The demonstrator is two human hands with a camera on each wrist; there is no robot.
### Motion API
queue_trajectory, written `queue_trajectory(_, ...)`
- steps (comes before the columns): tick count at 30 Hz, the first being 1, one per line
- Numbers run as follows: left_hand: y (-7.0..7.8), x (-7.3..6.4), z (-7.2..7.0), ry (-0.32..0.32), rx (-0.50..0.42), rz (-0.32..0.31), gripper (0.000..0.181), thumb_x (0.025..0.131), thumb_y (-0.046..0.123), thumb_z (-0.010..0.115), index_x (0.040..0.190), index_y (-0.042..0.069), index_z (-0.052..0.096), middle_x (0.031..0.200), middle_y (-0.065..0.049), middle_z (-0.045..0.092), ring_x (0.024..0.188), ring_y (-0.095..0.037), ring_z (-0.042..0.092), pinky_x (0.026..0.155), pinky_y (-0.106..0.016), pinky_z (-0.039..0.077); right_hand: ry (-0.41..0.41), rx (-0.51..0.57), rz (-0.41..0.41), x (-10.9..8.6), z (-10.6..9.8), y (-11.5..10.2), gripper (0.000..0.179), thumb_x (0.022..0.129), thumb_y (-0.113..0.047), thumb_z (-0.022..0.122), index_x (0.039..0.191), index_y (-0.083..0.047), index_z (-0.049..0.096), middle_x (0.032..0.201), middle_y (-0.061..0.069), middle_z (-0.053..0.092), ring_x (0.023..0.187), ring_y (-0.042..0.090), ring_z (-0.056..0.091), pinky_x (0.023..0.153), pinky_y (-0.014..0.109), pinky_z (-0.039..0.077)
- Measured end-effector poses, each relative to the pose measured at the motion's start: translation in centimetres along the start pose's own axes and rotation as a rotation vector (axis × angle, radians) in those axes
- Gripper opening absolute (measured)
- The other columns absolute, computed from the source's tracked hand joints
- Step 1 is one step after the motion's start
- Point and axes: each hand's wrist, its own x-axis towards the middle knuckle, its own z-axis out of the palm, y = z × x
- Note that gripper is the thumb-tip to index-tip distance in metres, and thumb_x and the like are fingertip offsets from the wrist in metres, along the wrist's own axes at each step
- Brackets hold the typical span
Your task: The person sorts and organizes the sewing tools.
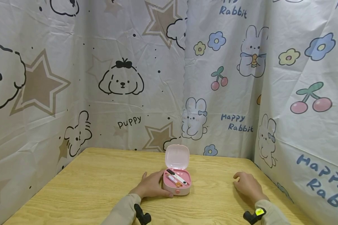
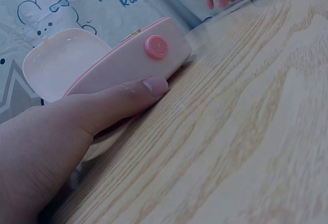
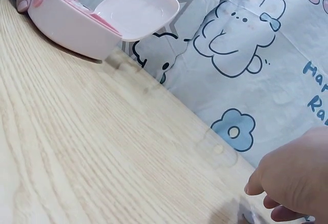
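A small pink box point(image 1: 170, 189) stands on the table with its pale lid point(image 1: 177, 157) raised. My left hand point(image 1: 151, 187) grips it from the left, thumb along the front wall below the round pink button point(image 2: 156, 47). The other left fingers are partly hidden behind the box. Inside lie a white stick with a dark end point(image 1: 181, 179), a slim pinkish item and a small orange round piece point(image 1: 178, 184). Well to the right, my right hand point(image 1: 248, 186) is low over the table, fingers loosely bent and holding nothing.
The wooden table point(image 1: 101, 181) has a light grain. Printed curtains point(image 1: 135, 106) with puppies, rabbits, stars and cherries hang along its back and both sides. The lid stands close before the back curtain. Each wrist wears a small black camera point(image 1: 142, 214).
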Motion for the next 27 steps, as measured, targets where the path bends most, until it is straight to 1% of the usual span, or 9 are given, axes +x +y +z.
queue_trajectory(2, 0.01, -0.02, -0.01, 0.0, -0.003, 0.002, 0.113, 0.066, 0.076, 0.083, 0.159, 0.028, 0.041, 0.153, 0.005, 0.052, 0.142, -0.024, 0.045, 0.109, -0.081, 0.005, -0.013, -0.015, 0.016, -0.06, 0.11, 0.17, 0.027, 0.088, -0.013, 0.071, 0.112, -0.002, 0.073, 0.095, 0.012, 0.071, 0.088, 0.033, 0.068, 0.07, 0.055, 0.056)
queue_trajectory(6, 0.1, -0.05, -0.06, -0.001, -0.005, 0.001, 0.113, 0.066, 0.076, 0.083, 0.16, 0.028, 0.041, 0.153, 0.005, 0.051, 0.143, -0.023, 0.044, 0.109, -0.081, 0.004, -0.027, -0.035, 0.038, -0.27, 0.33, 0.33, 0.027, 0.089, -0.014, 0.071, 0.113, -0.001, 0.073, 0.101, 0.019, 0.071, 0.091, 0.042, 0.068, 0.07, 0.06, 0.055)
queue_trajectory(9, 0.19, -0.07, -0.11, -0.002, -0.005, -0.002, 0.114, 0.065, 0.076, 0.083, 0.16, 0.028, 0.041, 0.154, 0.005, 0.051, 0.143, -0.023, 0.044, 0.109, -0.081, 0.004, -0.022, -0.043, 0.049, -0.42, 0.44, 0.37, 0.027, 0.089, -0.013, 0.072, 0.113, -0.001, 0.073, 0.107, 0.025, 0.07, 0.093, 0.047, 0.066, 0.069, 0.062, 0.054)
queue_trajectory(12, 0.22, -0.05, -0.12, -0.003, -0.006, -0.001, 0.114, 0.065, 0.076, 0.083, 0.159, 0.028, 0.041, 0.154, 0.005, 0.051, 0.143, -0.023, 0.044, 0.109, -0.081, 0.004, -0.014, -0.047, 0.056, -0.48, 0.44, 0.32, 0.027, 0.087, -0.012, 0.071, 0.112, -0.002, 0.073, 0.11, 0.028, 0.069, 0.092, 0.049, 0.066, 0.067, 0.061, 0.054)
queue_trajectory(16, 0.21, -0.02, -0.13, -0.002, -0.006, 0.005, 0.113, 0.065, 0.075, 0.084, 0.159, 0.027, 0.042, 0.153, 0.005, 0.052, 0.143, -0.023, 0.044, 0.108, -0.082, 0.004, -0.026, -0.046, 0.062, -0.52, 0.31, 0.17, 0.026, 0.087, -0.01, 0.07, 0.112, -0.003, 0.073, 0.112, 0.029, 0.068, 0.093, 0.049, 0.066, 0.066, 0.061, 0.054)
queue_trajectory(22, -0.14, 0.11, 0.12, 0.003, 0.002, 0.009, 0.115, 0.064, 0.078, 0.082, 0.159, 0.028, 0.041, 0.153, 0.006, 0.052, 0.142, -0.023, 0.044, 0.107, -0.083, 0.005, -0.035, -0.036, 0.055, -0.51, 0.41, 0.13, 0.022, 0.09, -0.013, 0.073, 0.11, -0.003, 0.073, 0.109, 0.027, 0.069, 0.091, 0.047, 0.066, 0.067, 0.06, 0.054)
queue_trajectory(27, -0.34, 0.18, 0.25, 0.011, 0.007, 0.016, 0.115, 0.063, 0.08, 0.081, 0.159, 0.029, 0.042, 0.152, 0.008, 0.052, 0.142, -0.022, 0.045, 0.106, -0.084, 0.005, -0.046, -0.024, 0.059, -0.47, 0.48, 0.0, 0.02, 0.091, -0.012, 0.073, 0.109, -0.003, 0.074, 0.111, 0.028, 0.069, 0.095, 0.05, 0.065, 0.072, 0.063, 0.054)
